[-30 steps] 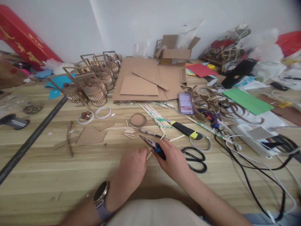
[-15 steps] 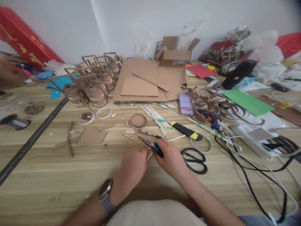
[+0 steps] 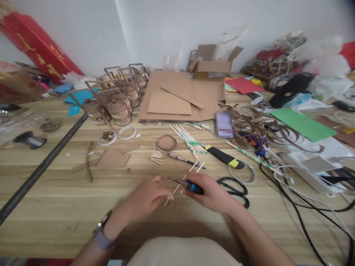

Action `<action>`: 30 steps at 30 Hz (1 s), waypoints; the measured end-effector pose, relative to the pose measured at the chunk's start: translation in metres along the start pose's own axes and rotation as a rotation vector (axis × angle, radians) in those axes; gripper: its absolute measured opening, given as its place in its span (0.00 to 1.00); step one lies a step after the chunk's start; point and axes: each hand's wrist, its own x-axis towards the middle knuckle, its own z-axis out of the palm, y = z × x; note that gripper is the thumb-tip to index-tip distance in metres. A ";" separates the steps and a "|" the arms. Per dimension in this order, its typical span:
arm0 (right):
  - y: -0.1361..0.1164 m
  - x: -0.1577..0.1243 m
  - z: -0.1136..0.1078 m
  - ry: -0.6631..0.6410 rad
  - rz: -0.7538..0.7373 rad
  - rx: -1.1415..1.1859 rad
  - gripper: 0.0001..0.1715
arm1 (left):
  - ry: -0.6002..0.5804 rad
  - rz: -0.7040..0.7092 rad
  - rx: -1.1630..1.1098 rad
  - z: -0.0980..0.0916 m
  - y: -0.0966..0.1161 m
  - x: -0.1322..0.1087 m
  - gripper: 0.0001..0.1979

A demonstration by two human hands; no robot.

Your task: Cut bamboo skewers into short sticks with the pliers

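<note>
My right hand (image 3: 212, 194) is closed round the blue-and-black handles of a pair of pliers (image 3: 185, 183), jaws pointing left. My left hand (image 3: 145, 197) pinches the near end of a thin wooden stick (image 3: 174, 191) that runs up to the right under the jaws. A small pile of short cut sticks (image 3: 156, 156) lies just beyond, next to a round cardboard disc with a ribbed rim (image 3: 166, 142).
Black scissors (image 3: 235, 188), a yellow-black utility knife (image 3: 223, 156) and a bundle of long sticks (image 3: 188, 140) lie to the right. Cardboard sheets (image 3: 177, 98), small lantern-like cardboard models (image 3: 116, 105), cables (image 3: 299, 199) and coloured paper surround the wooden floor area.
Both hands have drawn nearer to me and slightly right. The pliers now lie flatter, and the left hand has shifted to pinch the stick's near end.
</note>
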 end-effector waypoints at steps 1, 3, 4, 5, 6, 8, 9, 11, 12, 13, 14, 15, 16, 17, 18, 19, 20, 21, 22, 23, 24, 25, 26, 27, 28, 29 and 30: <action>0.000 -0.001 -0.002 0.010 0.011 -0.012 0.06 | -0.016 0.019 0.116 -0.003 -0.003 -0.001 0.11; 0.001 -0.002 -0.004 0.046 0.034 -0.047 0.07 | 0.010 0.038 0.379 -0.008 -0.008 -0.001 0.13; 0.001 -0.002 -0.003 0.071 0.042 -0.069 0.07 | 0.063 0.030 0.465 -0.009 -0.011 0.000 0.14; 0.001 -0.001 -0.002 0.094 0.048 -0.091 0.06 | 0.128 0.023 0.522 -0.009 -0.012 0.001 0.14; 0.000 -0.001 0.000 0.113 0.052 -0.108 0.06 | 0.199 0.023 0.553 -0.008 -0.013 0.003 0.15; -0.001 -0.001 0.005 0.121 0.061 -0.115 0.07 | 0.333 0.030 0.538 -0.002 -0.011 0.006 0.16; -0.002 -0.002 0.007 0.119 0.067 -0.109 0.10 | 0.380 0.025 0.495 0.002 -0.009 0.007 0.16; -0.004 -0.003 0.010 0.117 0.078 -0.097 0.16 | 0.409 -0.024 0.367 0.011 -0.002 0.010 0.15; -0.005 -0.004 0.011 0.122 0.083 -0.095 0.18 | 0.384 -0.064 0.293 0.015 0.002 0.012 0.14; -0.006 -0.005 0.011 0.128 0.086 -0.094 0.20 | 0.332 -0.106 0.217 0.018 0.007 0.013 0.14; -0.007 -0.006 0.011 0.132 0.087 -0.090 0.22 | 0.270 -0.143 0.140 0.021 0.011 0.014 0.14; -0.008 -0.007 0.011 0.129 0.085 -0.082 0.24 | 0.206 -0.163 0.067 0.023 0.015 0.015 0.14; -0.008 -0.007 0.010 0.118 0.083 -0.071 0.26 | 0.158 -0.165 0.004 0.023 0.018 0.016 0.15; -0.009 -0.008 0.008 0.098 0.080 -0.059 0.29 | 0.131 -0.152 -0.047 0.024 0.020 0.016 0.15; -0.010 -0.008 0.007 0.074 0.077 -0.046 0.30 | 0.113 -0.134 -0.086 0.024 0.022 0.016 0.14; -0.011 -0.009 0.006 0.049 0.075 -0.032 0.32 | 0.105 -0.121 -0.111 0.023 0.024 0.016 0.14; -0.012 -0.009 0.005 0.027 0.073 -0.019 0.33 | 0.100 -0.120 -0.125 0.023 0.024 0.016 0.13; -0.012 -0.009 0.004 0.009 0.071 -0.005 0.34 | 0.092 -0.132 -0.133 0.024 0.025 0.016 0.13; -0.013 -0.009 0.003 -0.004 0.068 0.008 0.34 | 0.079 -0.148 -0.140 0.024 0.025 0.015 0.12; -0.014 -0.008 0.003 -0.015 0.063 0.021 0.35 | 0.064 -0.162 -0.147 0.025 0.026 0.015 0.12; -0.015 -0.008 0.003 -0.026 0.058 0.030 0.35 | 0.054 -0.169 -0.159 0.027 0.026 0.016 0.12; -0.015 -0.008 0.003 -0.036 0.053 0.036 0.36 | 0.044 -0.170 -0.177 0.028 0.026 0.016 0.12; -0.015 -0.007 0.003 -0.041 0.046 0.038 0.37 | 0.034 -0.171 -0.203 0.029 0.025 0.017 0.11; -0.015 -0.007 0.003 -0.035 0.032 0.035 0.36 | 0.030 -0.176 -0.242 0.031 0.024 0.017 0.10; -0.015 -0.006 0.004 -0.008 0.010 0.028 0.35 | 0.031 -0.190 -0.296 0.032 0.023 0.018 0.09; -0.014 -0.006 0.004 0.042 -0.013 0.018 0.33 | 0.043 -0.212 -0.368 0.032 0.021 0.019 0.09; -0.012 -0.005 0.005 0.112 -0.036 0.009 0.31 | 0.065 -0.236 -0.458 0.033 0.020 0.020 0.10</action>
